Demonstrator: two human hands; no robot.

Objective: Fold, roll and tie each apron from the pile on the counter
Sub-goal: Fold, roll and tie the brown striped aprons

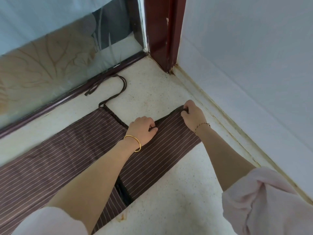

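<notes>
A brown apron with thin white stripes (71, 150) lies flat along the speckled counter (177, 192), folded lengthwise into a long band. Its narrow bib end points to the far right corner. My left hand (142, 129) pinches the dark top edge of that bib end near its left corner. My right hand (193, 114) grips the same edge at its right corner, close to the wall. A dark tie string (118, 85) runs from the apron's far side and loops back towards the window. My left forearm covers part of the apron's middle.
A frosted glass window with a dark frame rail (67, 97) borders the counter's far side. A dark red post (162, 34) stands in the corner. A pale wall (245, 65) with a stained seam closes the right side.
</notes>
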